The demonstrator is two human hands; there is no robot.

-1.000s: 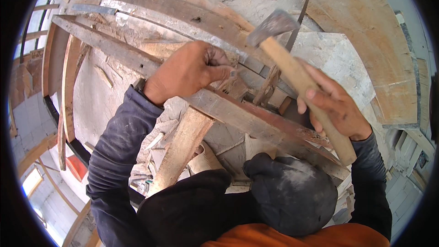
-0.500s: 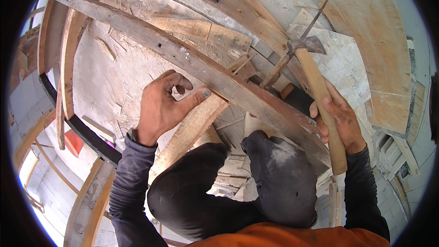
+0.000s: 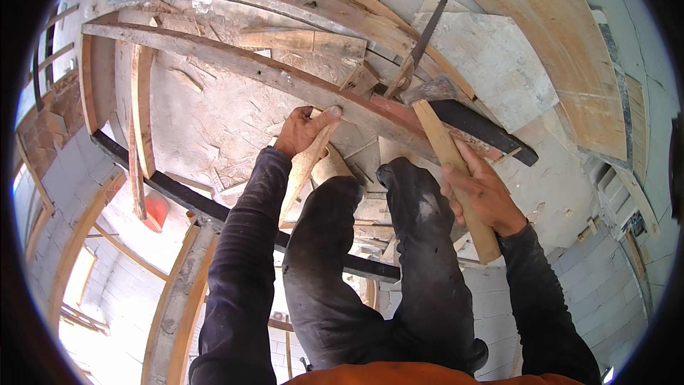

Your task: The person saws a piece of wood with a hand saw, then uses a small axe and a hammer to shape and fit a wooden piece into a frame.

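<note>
My right hand (image 3: pixel 481 189) is wrapped round the wooden handle of a hammer (image 3: pixel 452 153). The hammer's dark metal head points away from me, close to the long wooden beam (image 3: pixel 271 71) that runs slantwise across the view. My left hand (image 3: pixel 306 130) is closed on the upper end of a pale plank (image 3: pixel 305 164), thumb along its tip, right beside the beam. The plank's lower end slants down toward my left knee. Just beyond the hammer head lies a handsaw (image 3: pixel 436 18) with a wooden handle, its blade pointing away.
Curved timber (image 3: pixel 313 3) lies beyond the beam, with wood scraps on the dusty floor. A broad curved board (image 3: pixel 548 50) is at the right. A black bar (image 3: pixel 192 203) crosses at the left near upright frame pieces (image 3: pixel 142 110). A red object (image 3: pixel 155 212) shows behind it.
My left hand has moved right and closed on the plank's end. My right hand has brought the hammer left, its head now lower. The whole view has shifted.
</note>
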